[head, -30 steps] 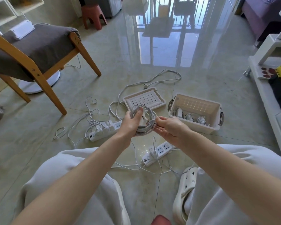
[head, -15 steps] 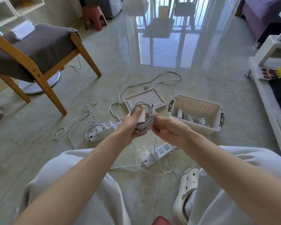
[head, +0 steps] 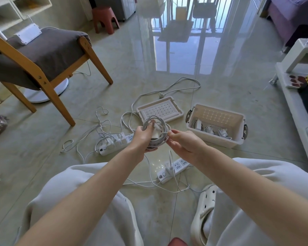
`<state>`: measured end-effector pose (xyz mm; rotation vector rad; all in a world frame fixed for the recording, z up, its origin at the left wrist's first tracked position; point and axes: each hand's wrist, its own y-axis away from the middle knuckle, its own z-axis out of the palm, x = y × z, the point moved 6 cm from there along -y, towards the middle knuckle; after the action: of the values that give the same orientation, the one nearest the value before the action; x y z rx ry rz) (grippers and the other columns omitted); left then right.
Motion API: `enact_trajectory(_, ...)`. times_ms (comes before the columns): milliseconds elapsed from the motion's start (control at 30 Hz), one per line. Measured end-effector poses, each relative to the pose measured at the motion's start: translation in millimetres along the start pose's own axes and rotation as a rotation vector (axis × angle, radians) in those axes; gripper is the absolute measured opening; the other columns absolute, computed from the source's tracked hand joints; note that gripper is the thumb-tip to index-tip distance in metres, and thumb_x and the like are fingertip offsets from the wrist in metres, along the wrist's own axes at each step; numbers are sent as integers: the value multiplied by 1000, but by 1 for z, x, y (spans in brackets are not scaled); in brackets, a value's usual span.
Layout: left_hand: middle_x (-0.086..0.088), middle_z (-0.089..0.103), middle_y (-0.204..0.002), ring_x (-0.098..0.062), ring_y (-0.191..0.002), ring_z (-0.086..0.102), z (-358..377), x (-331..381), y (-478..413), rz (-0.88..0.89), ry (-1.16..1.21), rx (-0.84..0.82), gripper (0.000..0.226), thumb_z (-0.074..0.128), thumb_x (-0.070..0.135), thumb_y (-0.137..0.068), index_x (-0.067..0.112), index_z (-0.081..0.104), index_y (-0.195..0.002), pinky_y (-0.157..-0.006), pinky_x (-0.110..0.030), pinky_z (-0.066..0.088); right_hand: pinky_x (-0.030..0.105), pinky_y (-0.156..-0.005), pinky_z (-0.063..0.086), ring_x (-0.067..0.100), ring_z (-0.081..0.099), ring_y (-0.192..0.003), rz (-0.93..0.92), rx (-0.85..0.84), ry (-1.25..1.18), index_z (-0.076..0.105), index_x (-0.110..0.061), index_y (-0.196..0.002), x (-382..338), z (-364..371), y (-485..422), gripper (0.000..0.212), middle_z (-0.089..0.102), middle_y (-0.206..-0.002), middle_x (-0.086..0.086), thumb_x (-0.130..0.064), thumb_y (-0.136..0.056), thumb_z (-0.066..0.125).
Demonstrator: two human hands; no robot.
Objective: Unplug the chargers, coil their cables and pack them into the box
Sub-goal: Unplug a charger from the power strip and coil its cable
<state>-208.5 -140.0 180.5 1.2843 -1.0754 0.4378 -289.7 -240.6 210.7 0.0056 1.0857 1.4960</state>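
Left hand (head: 142, 137) grips the coiled charger (head: 158, 128) just left of the box (head: 212, 140), right hand (head: 183, 144) pinching its cable, a few packed chargers (head: 210, 129) inside, more plugged chargers (head: 114, 139) waiting farther left.

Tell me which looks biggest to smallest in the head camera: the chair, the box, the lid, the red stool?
1. chair
2. box
3. lid and red stool: they look about alike, and the stool stands farther off, so I won't rank them.
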Motion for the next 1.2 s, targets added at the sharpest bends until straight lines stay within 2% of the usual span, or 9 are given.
enact_trajectory(167,-15,64,-113,-21,-79,66,0,6,0,74,-32,-2,57,49,57,-89,12,48,-126,-48,-23,49,27,-91,44,16,57,-81,149,-43,-69,57,2,-86,7,0,1,16,60,-84,13,-2,-95,44)
enact_trajectory(300,-13,63,-112,-21,-83,64,0,9,0,95,-41,13,50,49,52,-92,13,48,-123,-49,-26,50,17,-71,47,10,56,-77,104,-62,71,59,-4,-87,6,-5,0,17,62,-82,5,-9,-96,46)
enact_trajectory(467,-14,59,-119,-31,-106,59,-1,4,-1,82,-96,66,51,52,48,-91,13,44,-127,-85,-44,52,23,-81,52,17,61,-88,-108,55,400,48,5,-119,-1,-11,-4,26,60,-103,15,-8,-96,48)
enact_trajectory(567,-13,58,-119,-30,-107,58,1,2,-2,77,-95,60,52,54,49,-90,11,44,-125,-82,-40,51,28,-85,50,21,59,-96,-374,164,884,41,-3,-124,-15,-9,2,31,50,-119,13,-8,-94,49)
enact_trajectory(667,-14,60,-118,-30,-104,60,2,0,-2,88,-69,59,55,57,49,-88,9,45,-123,-83,-43,52,34,-92,43,24,49,-103,-923,189,1471,48,-10,-120,-25,13,18,36,47,-119,10,4,-87,51)
enact_trajectory(767,-16,63,-114,-29,-96,65,1,-1,-4,79,-37,53,56,57,50,-88,9,48,-125,-68,-35,54,31,-92,36,27,43,-103,-1050,62,1814,54,-10,-119,-9,24,18,35,54,-115,8,3,-87,47)
enact_trajectory(933,-15,64,-112,-28,-92,66,-1,2,-8,66,34,57,54,54,52,-89,11,50,-123,-63,-32,52,24,-92,42,18,52,-104,-854,84,1179,45,-6,-121,-22,16,18,32,50,-118,7,-6,-90,56)
enact_trajectory(1100,-12,61,-106,-21,-76,61,1,13,-3,108,113,100,48,52,49,-92,12,48,-122,-52,-28,48,38,-102,42,25,50,-114,-353,268,797,40,-4,-126,-30,-12,0,35,47,-123,10,-23,-97,46)
enact_trajectory(1200,-13,63,-109,-23,-82,63,4,14,0,125,100,95,50,52,49,-91,12,47,-123,-54,-29,48,29,-82,53,28,60,-103,-114,123,606,49,4,-121,-15,-8,1,36,57,-116,17,-24,-101,37)
